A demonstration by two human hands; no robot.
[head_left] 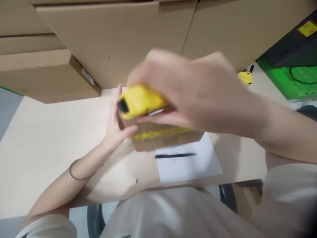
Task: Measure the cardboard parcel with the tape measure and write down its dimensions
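My right hand (195,92) is closed around a yellow utility knife (138,100) with a black tip, held over a small cardboard box (168,138). The hand and knife are blurred by motion. My left hand (117,124) holds the box's left end, thumb on its front face and fingers behind it. The box sits on a beige table (49,138) and has a yellow strip along its top edge. A thin bracelet circles my left wrist.
A white sheet of paper (190,165) with a black pen (175,155) lies just in front of the box. Large cardboard boxes (116,36) are stacked at the back. A yellow tape measure (245,77) and a green mat (294,79) are at the right.
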